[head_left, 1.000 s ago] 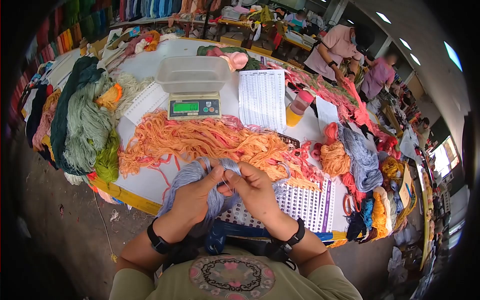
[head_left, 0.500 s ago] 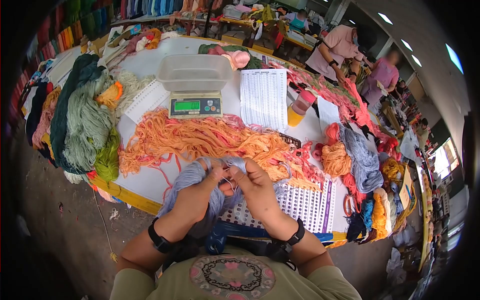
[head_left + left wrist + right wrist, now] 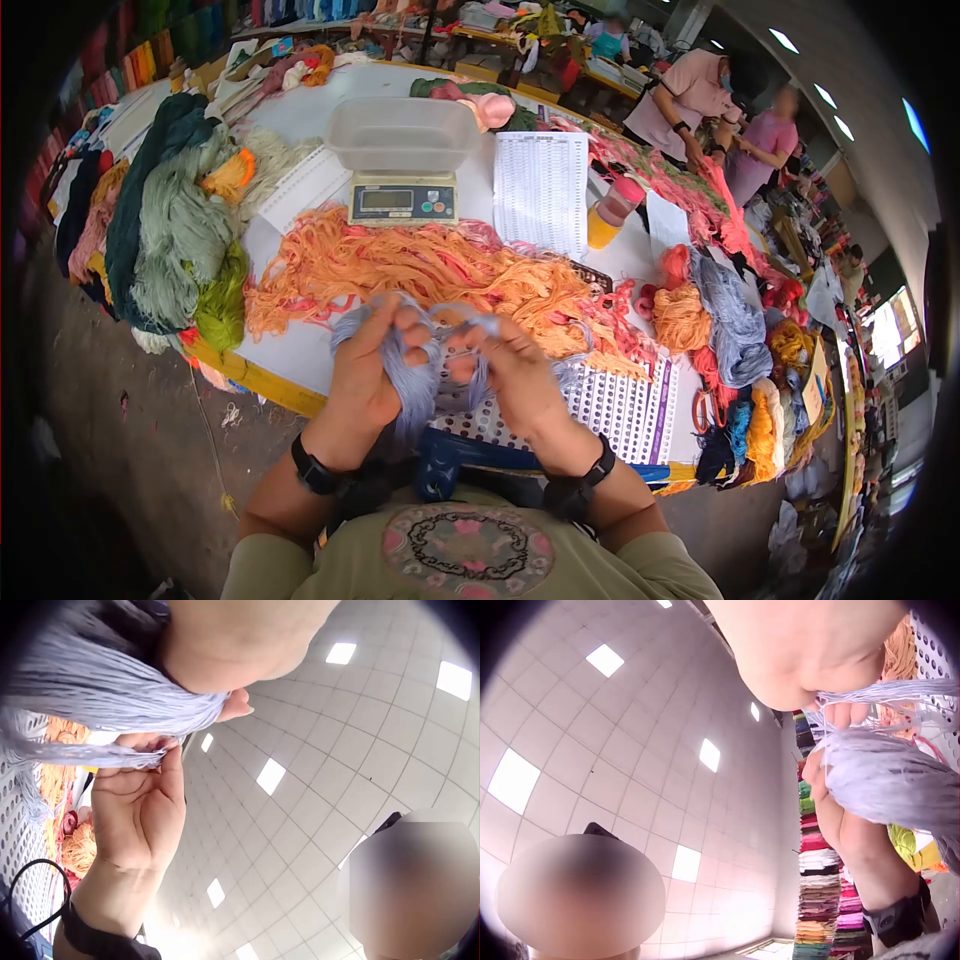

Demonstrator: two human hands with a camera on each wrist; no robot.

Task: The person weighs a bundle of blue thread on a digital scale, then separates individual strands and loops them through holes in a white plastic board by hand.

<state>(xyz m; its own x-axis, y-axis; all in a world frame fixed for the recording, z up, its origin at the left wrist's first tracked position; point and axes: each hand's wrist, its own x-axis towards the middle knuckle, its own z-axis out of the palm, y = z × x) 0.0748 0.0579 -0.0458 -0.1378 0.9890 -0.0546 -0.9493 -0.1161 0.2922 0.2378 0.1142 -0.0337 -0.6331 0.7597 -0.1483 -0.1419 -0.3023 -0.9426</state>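
A thick skein of lavender-blue yarn [image 3: 412,388] hangs from my left hand [image 3: 365,375], whose fingers and thumb are curled round its top. My right hand [image 3: 522,392] pinches a thinner bundle of the same yarn [image 3: 97,755]. In the head view the hands are blurred and a little apart, with yarn stretching between them. The left wrist view shows the right hand [image 3: 142,814] with thumb and fingertips closed on the bundle's end. In the right wrist view, the thick skein [image 3: 892,776] drapes over the left hand [image 3: 847,821].
A heap of orange yarn [image 3: 400,262] lies just beyond my hands, in front of a scale [image 3: 405,198] bearing a plastic tub [image 3: 402,140]. Perforated cards [image 3: 610,415] lie at right, near red-handled scissors [image 3: 703,405]. Green skeins [image 3: 185,240] hang over the left edge. People stand across the table.
My hands, close together before, have drawn apart, and the yarn now shows as a thick part and a thin part. The scale's display, green before, looks dark. The head view has shifted slightly.
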